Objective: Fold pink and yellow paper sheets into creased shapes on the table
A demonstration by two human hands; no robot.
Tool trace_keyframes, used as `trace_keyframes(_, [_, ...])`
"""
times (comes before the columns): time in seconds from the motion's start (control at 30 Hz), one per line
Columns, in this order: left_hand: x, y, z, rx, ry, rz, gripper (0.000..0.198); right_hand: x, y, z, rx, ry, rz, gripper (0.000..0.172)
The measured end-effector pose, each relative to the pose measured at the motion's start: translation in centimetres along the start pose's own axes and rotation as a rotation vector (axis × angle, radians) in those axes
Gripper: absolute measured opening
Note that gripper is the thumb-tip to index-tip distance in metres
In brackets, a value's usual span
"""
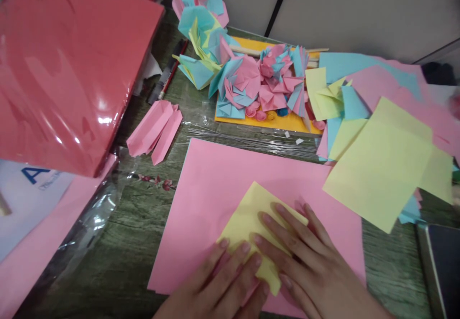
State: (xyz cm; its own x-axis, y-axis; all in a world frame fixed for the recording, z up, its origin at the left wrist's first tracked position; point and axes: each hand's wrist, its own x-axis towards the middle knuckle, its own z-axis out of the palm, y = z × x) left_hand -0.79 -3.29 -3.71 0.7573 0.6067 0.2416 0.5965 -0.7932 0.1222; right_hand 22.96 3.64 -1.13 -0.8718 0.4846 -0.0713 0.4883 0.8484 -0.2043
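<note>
A folded piece of yellow paper (247,209) lies on a large pink sheet (208,175). My left hand (226,280) presses on its lower left part, with the fingers spread and the tips on the paper. Across its right side lies my right hand (302,256), fingers apart and flat on the paper. The lower corner of the yellow paper sticks out between my two hands. Both thumbs are low in the picture, near that corner.
Folded paper flowers (244,79) lie on an orange pack (233,120) at the back. Thin wires (251,142) stretch behind the pink sheet. Yellow squares (384,165) are at right, near a dark device (442,261). Red wrapped paper (72,70) and pink folded pieces (154,130) are left.
</note>
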Motion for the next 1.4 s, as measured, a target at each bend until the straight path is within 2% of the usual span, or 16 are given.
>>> trace_keyframes(0.13, [0.6,-0.6,-1.2,-0.016,-0.098,0.026,0.037,0.0,0.1,0.2,0.009,0.009,0.006,0.058])
trace_keyframes(0.3, [0.9,-0.9,-1.9,-0.017,-0.131,0.024,0.035,0.2,0.2,0.4,0.016,0.008,0.003,0.059])
trace_keyframes(0.47, [0.8,-0.6,-1.5,-0.010,-0.082,-0.016,0.034,0.2,0.2,0.5,0.016,0.020,-0.003,0.057])
trace_keyframes(1.23, [0.8,-0.5,-1.3,-0.023,-0.084,-0.044,0.031,-0.1,0.1,0.8,-0.003,0.040,-0.024,0.053])
trace_keyframes(1.4, [0.4,-0.1,-0.7,-0.017,-0.029,-0.047,0.035,0.1,0.2,0.7,-0.013,0.032,-0.025,0.056])
